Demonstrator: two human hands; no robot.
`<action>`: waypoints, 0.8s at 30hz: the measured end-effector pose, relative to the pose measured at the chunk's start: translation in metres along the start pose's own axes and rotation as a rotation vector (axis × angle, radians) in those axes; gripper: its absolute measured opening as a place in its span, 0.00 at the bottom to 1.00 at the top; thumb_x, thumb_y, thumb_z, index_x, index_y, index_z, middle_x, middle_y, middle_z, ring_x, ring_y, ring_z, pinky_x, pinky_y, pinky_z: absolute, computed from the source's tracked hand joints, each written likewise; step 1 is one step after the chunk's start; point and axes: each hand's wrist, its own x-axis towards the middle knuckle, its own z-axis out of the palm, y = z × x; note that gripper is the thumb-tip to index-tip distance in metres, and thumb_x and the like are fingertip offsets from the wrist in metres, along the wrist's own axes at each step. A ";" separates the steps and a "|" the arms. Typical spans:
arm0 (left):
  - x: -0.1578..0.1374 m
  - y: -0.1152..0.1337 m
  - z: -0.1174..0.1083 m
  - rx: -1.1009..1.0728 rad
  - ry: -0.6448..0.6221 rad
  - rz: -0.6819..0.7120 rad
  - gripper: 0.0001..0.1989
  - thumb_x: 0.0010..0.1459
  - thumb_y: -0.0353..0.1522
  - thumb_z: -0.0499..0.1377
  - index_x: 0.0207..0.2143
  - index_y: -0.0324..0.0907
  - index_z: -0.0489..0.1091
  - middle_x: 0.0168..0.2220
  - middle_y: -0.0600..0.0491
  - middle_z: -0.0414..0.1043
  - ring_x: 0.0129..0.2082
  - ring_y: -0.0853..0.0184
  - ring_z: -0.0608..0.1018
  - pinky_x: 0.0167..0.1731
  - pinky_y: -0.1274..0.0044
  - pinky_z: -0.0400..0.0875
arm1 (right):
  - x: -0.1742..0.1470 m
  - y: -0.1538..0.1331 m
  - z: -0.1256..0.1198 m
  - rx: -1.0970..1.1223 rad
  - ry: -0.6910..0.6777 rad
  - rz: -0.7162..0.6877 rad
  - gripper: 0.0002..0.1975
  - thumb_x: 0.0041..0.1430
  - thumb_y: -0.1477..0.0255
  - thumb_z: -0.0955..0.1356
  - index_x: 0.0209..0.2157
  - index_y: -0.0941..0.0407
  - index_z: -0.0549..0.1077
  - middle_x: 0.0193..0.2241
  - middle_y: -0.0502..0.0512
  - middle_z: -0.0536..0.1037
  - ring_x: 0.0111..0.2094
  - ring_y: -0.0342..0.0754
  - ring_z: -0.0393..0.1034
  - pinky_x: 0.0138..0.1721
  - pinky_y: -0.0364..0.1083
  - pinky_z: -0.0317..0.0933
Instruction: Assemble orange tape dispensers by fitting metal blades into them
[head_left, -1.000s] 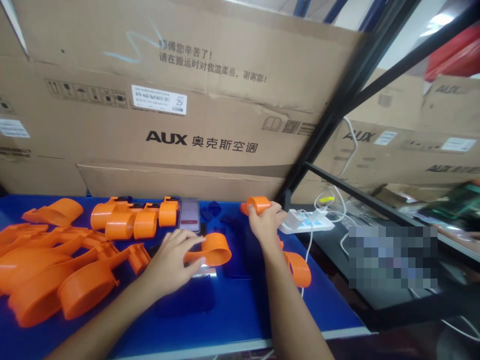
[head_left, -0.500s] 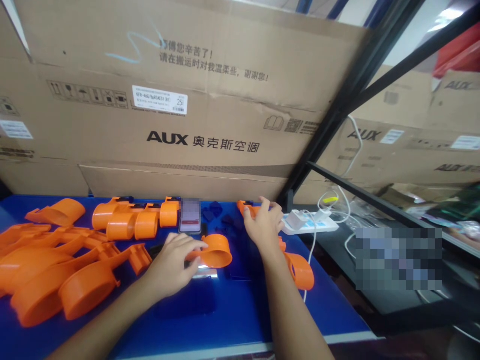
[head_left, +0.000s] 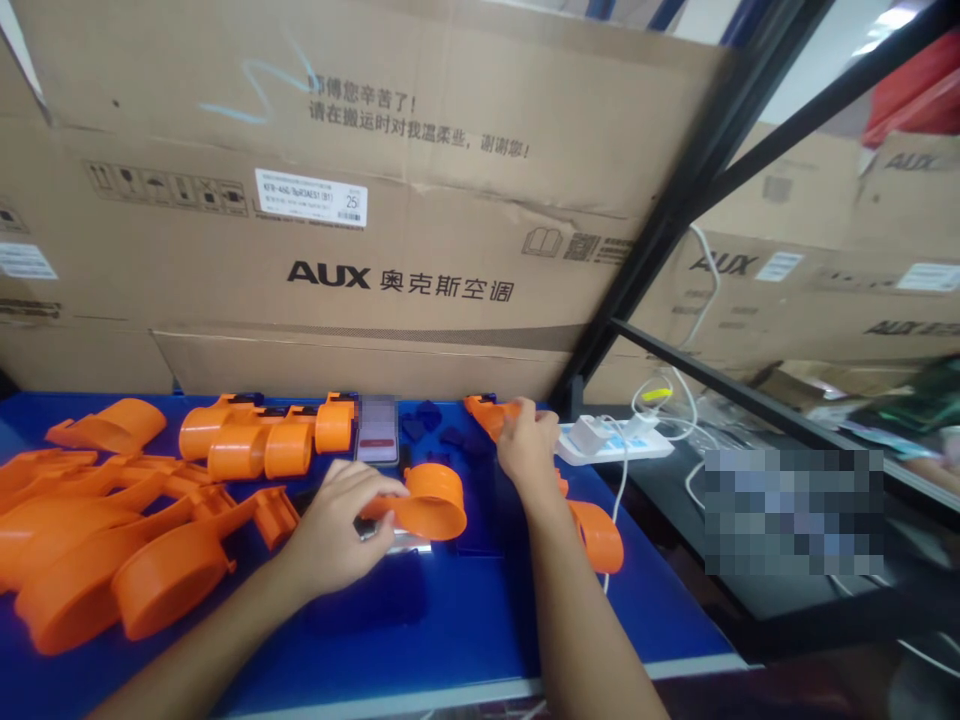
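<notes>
Near the middle of the blue table, my left hand [head_left: 349,525] is closed on the arm of an orange plastic ring part [head_left: 435,502], its round end facing right. My right hand [head_left: 529,445] reaches to the back right, its fingers closed round another orange plastic part [head_left: 487,412]; the hand hides part of it. Below my right wrist lies an orange ring part [head_left: 598,537], partly covered by my forearm. Small dark blue pieces [head_left: 427,415] lie between my hands, further back.
Orange ring parts [head_left: 172,585] are heaped at the left of the blue table [head_left: 465,640], with several more [head_left: 289,447] lined up behind. A phone [head_left: 377,432] leans beside them. At the right is a white power strip [head_left: 637,440] with cables, near a black metal frame [head_left: 675,230]. Cardboard [head_left: 420,200] stands behind.
My right hand has turned and its fingers have closed on the orange part at the back, which now sits slightly turned. My left hand still holds its ring part, tilted a little differently.
</notes>
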 end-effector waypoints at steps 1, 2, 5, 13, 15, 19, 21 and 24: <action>0.000 0.000 0.000 0.007 0.008 0.013 0.15 0.57 0.24 0.59 0.45 0.49 0.74 0.41 0.52 0.80 0.41 0.59 0.77 0.45 0.65 0.66 | 0.001 0.002 0.003 0.023 0.005 -0.006 0.21 0.66 0.74 0.62 0.59 0.62 0.67 0.45 0.69 0.66 0.47 0.62 0.65 0.50 0.58 0.60; 0.000 0.000 0.000 0.013 0.015 0.023 0.14 0.57 0.25 0.59 0.45 0.48 0.73 0.41 0.53 0.79 0.41 0.59 0.77 0.44 0.65 0.66 | 0.001 0.003 0.005 0.038 0.002 -0.012 0.21 0.65 0.74 0.62 0.59 0.62 0.68 0.45 0.68 0.66 0.47 0.62 0.65 0.50 0.58 0.60; 0.001 -0.001 0.000 0.022 0.044 0.035 0.14 0.57 0.25 0.60 0.44 0.48 0.73 0.40 0.53 0.79 0.40 0.60 0.77 0.44 0.66 0.66 | 0.000 0.003 0.005 0.045 -0.010 -0.011 0.23 0.64 0.71 0.64 0.59 0.63 0.68 0.46 0.70 0.65 0.48 0.64 0.64 0.50 0.59 0.60; 0.001 -0.001 -0.008 0.066 0.183 0.083 0.12 0.53 0.22 0.60 0.37 0.46 0.69 0.32 0.56 0.76 0.34 0.62 0.76 0.44 0.64 0.61 | -0.012 -0.034 -0.034 0.593 0.028 -0.233 0.17 0.66 0.61 0.66 0.51 0.54 0.73 0.49 0.63 0.70 0.51 0.59 0.65 0.54 0.58 0.61; 0.001 -0.003 -0.009 0.041 0.212 0.117 0.11 0.53 0.22 0.60 0.35 0.46 0.67 0.31 0.56 0.74 0.33 0.62 0.76 0.43 0.65 0.61 | -0.020 -0.046 -0.047 0.911 -0.379 -0.372 0.18 0.70 0.58 0.62 0.51 0.54 0.72 0.41 0.58 0.75 0.40 0.52 0.70 0.45 0.52 0.65; 0.000 -0.008 -0.010 -0.013 0.270 0.175 0.13 0.51 0.20 0.61 0.32 0.46 0.64 0.31 0.56 0.73 0.33 0.63 0.76 0.40 0.66 0.61 | -0.039 -0.063 -0.060 1.102 -1.053 -0.601 0.16 0.65 0.59 0.69 0.46 0.56 0.74 0.35 0.53 0.75 0.35 0.46 0.69 0.40 0.46 0.65; 0.000 -0.010 -0.011 -0.032 0.290 0.196 0.13 0.51 0.21 0.63 0.31 0.46 0.63 0.30 0.57 0.72 0.32 0.64 0.76 0.39 0.66 0.61 | -0.047 -0.070 -0.059 1.102 -1.146 -0.634 0.15 0.62 0.60 0.72 0.42 0.57 0.74 0.33 0.51 0.74 0.34 0.45 0.68 0.38 0.45 0.64; -0.001 -0.012 -0.011 -0.043 0.283 0.204 0.14 0.52 0.22 0.64 0.30 0.46 0.63 0.30 0.57 0.71 0.33 0.64 0.75 0.39 0.67 0.63 | -0.057 -0.078 -0.052 1.098 -1.201 -0.614 0.12 0.64 0.63 0.70 0.42 0.57 0.75 0.35 0.52 0.76 0.35 0.46 0.69 0.39 0.45 0.65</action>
